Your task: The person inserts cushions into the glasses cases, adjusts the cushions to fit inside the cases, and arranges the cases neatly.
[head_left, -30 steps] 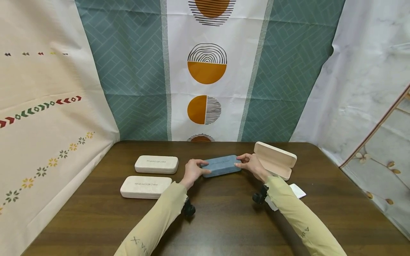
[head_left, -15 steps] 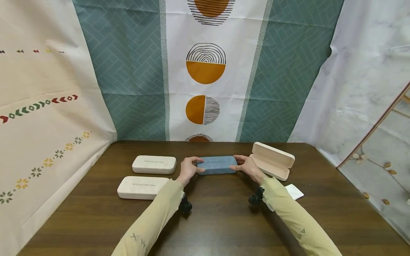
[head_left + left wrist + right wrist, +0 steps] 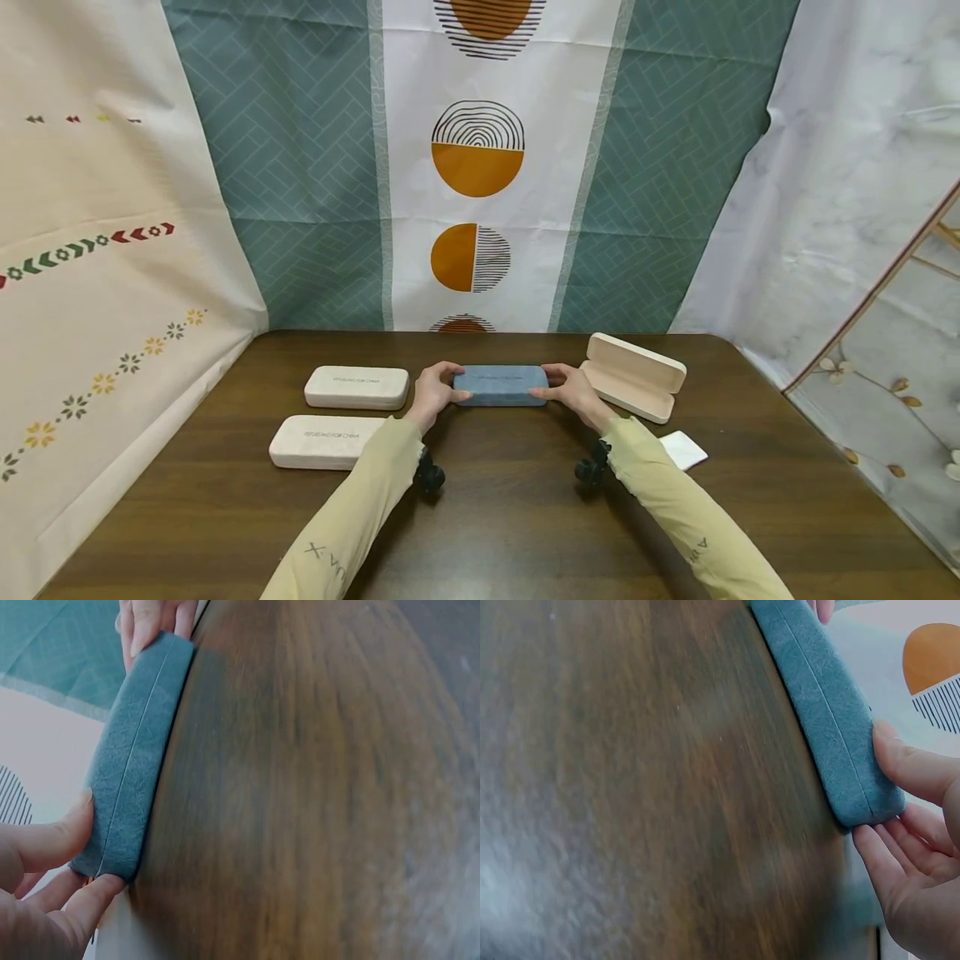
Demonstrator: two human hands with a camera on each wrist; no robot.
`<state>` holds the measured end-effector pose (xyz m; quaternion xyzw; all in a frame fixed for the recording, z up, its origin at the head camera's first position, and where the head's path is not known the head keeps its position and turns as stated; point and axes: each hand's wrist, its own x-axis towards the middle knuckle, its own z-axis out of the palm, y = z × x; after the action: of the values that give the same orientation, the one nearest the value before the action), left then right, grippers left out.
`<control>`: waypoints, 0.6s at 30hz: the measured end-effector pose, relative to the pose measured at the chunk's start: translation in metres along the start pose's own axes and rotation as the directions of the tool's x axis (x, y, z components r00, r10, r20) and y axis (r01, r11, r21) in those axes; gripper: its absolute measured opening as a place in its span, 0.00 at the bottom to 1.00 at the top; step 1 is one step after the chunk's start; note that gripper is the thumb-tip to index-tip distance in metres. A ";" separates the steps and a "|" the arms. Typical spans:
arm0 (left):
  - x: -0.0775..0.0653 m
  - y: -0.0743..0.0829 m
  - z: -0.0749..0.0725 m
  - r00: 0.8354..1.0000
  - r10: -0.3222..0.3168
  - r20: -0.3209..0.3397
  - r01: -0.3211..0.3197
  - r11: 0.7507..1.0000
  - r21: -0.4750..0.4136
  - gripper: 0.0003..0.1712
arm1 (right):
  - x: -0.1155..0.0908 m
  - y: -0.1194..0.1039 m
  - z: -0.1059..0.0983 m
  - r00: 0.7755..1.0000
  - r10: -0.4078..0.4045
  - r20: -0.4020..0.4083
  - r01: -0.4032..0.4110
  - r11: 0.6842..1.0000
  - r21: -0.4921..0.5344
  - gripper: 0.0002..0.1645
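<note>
In the head view, a closed, long blue case (image 3: 500,386) with rounded corners and small lettering on its top lies on the dark brown wooden table (image 3: 510,517), and its long side faces the person. The left hand (image 3: 435,390) grasps the left end of the blue case between thumb and fingers, and the right hand (image 3: 572,390) grasps the right end in the same manner. To the left of the blue case are two closed off-white cases (image 3: 357,388), also with lettering; one is about level with it, the other is nearer to the person and partly covered by the pale yellow left sleeve (image 3: 352,500). To the right of the blue case, just beyond the right hand, stands an open beige case (image 3: 633,379) with its lid raised; nearer to the person, a flat white piece (image 3: 683,450) is partly hidden by the right sleeve (image 3: 675,500). Behind the blue case hangs a teal and white fabric (image 3: 491,212) with orange circles. In the left wrist view, the left thumb and fingers hold the near end of the blue case, along which runs a thin seam (image 3: 139,727); the right fingers are at the far end. In the right wrist view, the right thumb touches one edge of the blue case, while other fingers touch its end; of the left hand only a small part is visible.
</note>
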<state>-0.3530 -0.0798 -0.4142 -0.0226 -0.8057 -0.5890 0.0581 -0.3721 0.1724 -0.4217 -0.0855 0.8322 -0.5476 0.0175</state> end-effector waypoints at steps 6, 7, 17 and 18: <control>0.002 -0.002 -0.001 1.000 -0.003 0.004 0.003 1.000 -0.023 0.24 | -0.001 -0.001 0.001 1.000 -0.004 -0.001 0.004 1.000 0.004 0.39; 0.002 -0.002 -0.001 1.000 -0.004 0.004 0.005 1.000 -0.024 0.24 | -0.001 -0.001 0.001 1.000 -0.001 -0.004 0.001 1.000 0.005 0.39; 0.005 -0.003 -0.003 0.999 -0.033 0.022 0.035 0.997 -0.073 0.24 | 0.002 -0.004 0.000 1.000 -0.023 0.008 0.023 0.999 -0.032 0.38; 0.004 -0.002 -0.004 0.999 -0.034 0.026 0.036 0.997 -0.075 0.25 | 0.002 -0.005 0.000 1.000 -0.026 0.014 0.026 0.999 -0.031 0.39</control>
<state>-0.3570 -0.0842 -0.4139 -0.0179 -0.7839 -0.6196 0.0370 -0.3738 0.1703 -0.4171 -0.1003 0.8393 -0.5342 0.0148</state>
